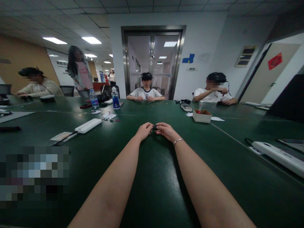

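Observation:
Both arms reach forward over the dark green table (152,177). A small black object (154,127) sits between my fingertips, too small and too covered to name. My right hand (166,131), with a silver bracelet (179,141) at the wrist, pinches it from the right. From the left, my left hand (144,131) is closed with its fingertips at the other end, where a small bright spot shows. Both hands are low, close to the tabletop.
White power strips (88,125) lie left and at the right (277,156). Ahead stand a cardboard box (201,116), a blue-labelled bottle (115,98) and a clear bottle (94,99). Small scraps (109,116) lie left of my hands. Several people sit or stand around the table.

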